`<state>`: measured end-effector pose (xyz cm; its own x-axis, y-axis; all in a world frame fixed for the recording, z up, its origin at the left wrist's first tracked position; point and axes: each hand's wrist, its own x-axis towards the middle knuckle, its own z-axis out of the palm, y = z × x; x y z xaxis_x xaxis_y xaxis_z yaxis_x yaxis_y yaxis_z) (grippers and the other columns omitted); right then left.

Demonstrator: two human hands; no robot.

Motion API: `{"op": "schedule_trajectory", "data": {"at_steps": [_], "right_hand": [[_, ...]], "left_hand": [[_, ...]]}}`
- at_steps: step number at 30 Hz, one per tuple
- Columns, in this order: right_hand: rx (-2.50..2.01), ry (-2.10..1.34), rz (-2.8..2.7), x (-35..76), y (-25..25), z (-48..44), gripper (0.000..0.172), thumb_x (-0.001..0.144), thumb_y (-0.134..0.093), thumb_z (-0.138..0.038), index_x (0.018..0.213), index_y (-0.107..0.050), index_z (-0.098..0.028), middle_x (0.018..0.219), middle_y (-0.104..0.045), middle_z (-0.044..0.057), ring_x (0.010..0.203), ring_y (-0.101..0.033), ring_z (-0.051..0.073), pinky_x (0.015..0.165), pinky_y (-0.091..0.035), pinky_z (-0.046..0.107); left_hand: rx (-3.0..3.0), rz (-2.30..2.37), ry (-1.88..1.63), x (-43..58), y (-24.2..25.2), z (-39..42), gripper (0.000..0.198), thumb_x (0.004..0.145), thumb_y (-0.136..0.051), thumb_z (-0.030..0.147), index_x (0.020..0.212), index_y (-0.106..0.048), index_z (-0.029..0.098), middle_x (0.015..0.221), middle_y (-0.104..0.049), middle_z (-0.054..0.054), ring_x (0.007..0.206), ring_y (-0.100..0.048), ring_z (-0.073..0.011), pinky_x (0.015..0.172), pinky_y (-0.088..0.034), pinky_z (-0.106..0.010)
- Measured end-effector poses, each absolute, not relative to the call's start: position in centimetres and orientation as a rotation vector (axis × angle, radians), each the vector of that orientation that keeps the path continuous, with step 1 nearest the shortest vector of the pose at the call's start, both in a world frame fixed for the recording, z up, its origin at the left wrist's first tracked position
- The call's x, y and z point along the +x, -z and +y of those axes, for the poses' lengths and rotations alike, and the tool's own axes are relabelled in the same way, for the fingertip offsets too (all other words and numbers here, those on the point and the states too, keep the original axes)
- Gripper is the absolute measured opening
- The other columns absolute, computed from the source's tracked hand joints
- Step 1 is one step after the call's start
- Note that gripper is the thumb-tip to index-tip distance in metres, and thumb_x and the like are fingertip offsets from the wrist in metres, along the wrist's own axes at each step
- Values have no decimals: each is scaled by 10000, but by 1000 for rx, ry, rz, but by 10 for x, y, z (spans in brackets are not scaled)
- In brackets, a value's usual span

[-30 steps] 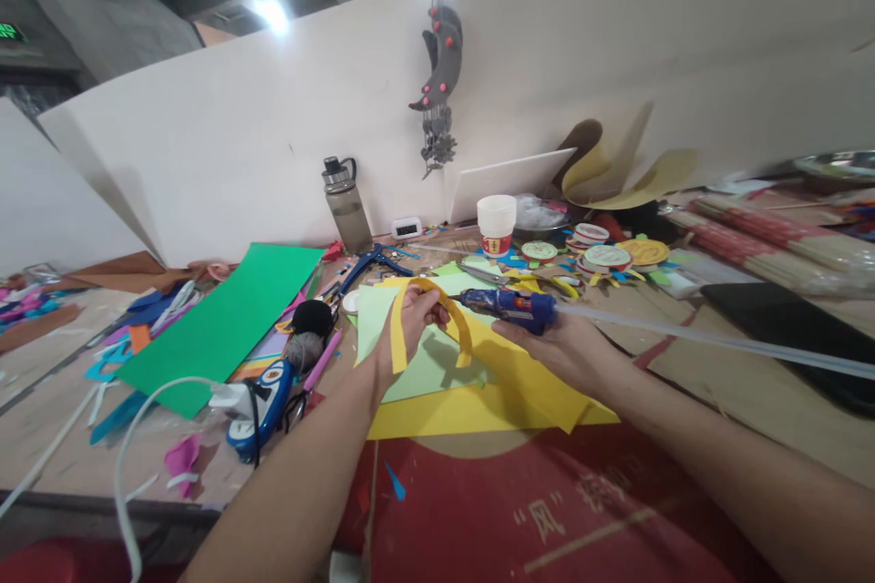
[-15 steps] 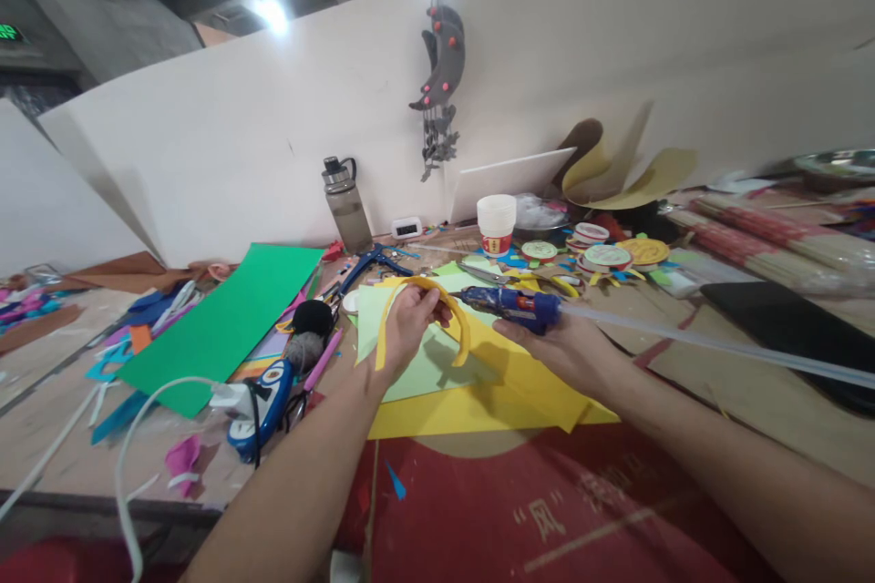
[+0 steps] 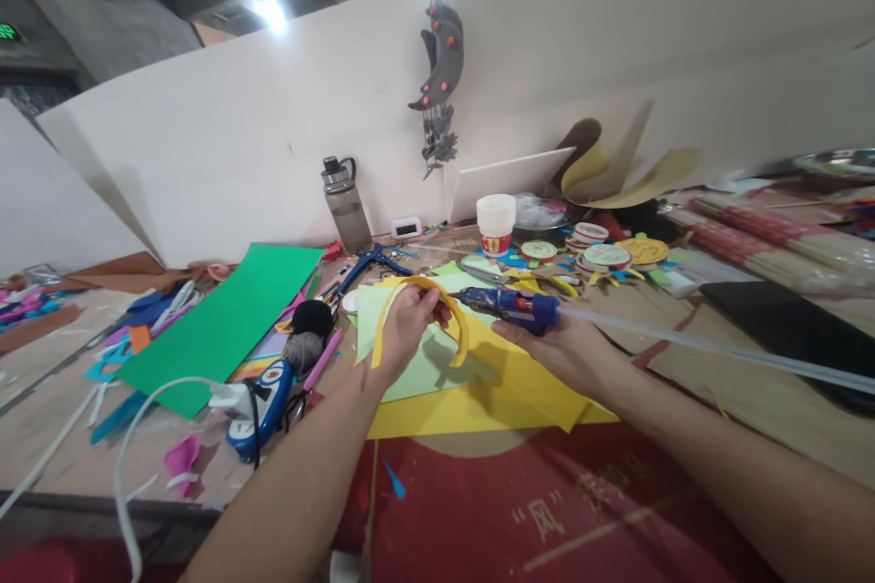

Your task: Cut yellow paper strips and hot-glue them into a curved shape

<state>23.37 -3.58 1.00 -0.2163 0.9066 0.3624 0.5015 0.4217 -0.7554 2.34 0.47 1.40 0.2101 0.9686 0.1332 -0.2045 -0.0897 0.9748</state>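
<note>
Between the fingers of my left hand (image 3: 408, 321) is a curved yellow strip (image 3: 459, 334), arched with its two ends hanging down. My right hand (image 3: 537, 342) is closed around a blue glue gun (image 3: 514, 307), whose nozzle points left, close to the strip; whether it touches cannot be told. A long translucent glue stick (image 3: 684, 343) runs out of the gun's back to the right. Below both hands lie a pale green sheet (image 3: 410, 385) and yellow sheets (image 3: 437, 417), partly shaded by the hands.
To the left are a green sheet (image 3: 225, 328), a blue power strip (image 3: 263, 410) with a white cable, and a grey bottle (image 3: 346, 209). Behind the hands stand paper cups (image 3: 496, 223) and scissors (image 3: 482, 271). A black slab (image 3: 786, 328) lies right; a red board (image 3: 478, 510) is in front.
Almost nothing differs. The strip and the glue gun hold nearly the same place, with only a very slight shift of the whole view.
</note>
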Motion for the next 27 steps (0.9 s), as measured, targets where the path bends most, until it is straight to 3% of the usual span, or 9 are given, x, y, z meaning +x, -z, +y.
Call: {"op": "schedule_trajectory", "data": {"at_steps": [27], "right_hand": [[-1184,-635,-1896,233,-16,-39,455,836,-532,-516,1207,-624,-270,1144,-679,44,1092,-607,279,968,-466,438]], "left_hand": [[1195,806,-1208,19,-18,4,220,787,-628,335,769,-554,129,603,-562,-11,549,-537,-99,541,-418,-225]]}}
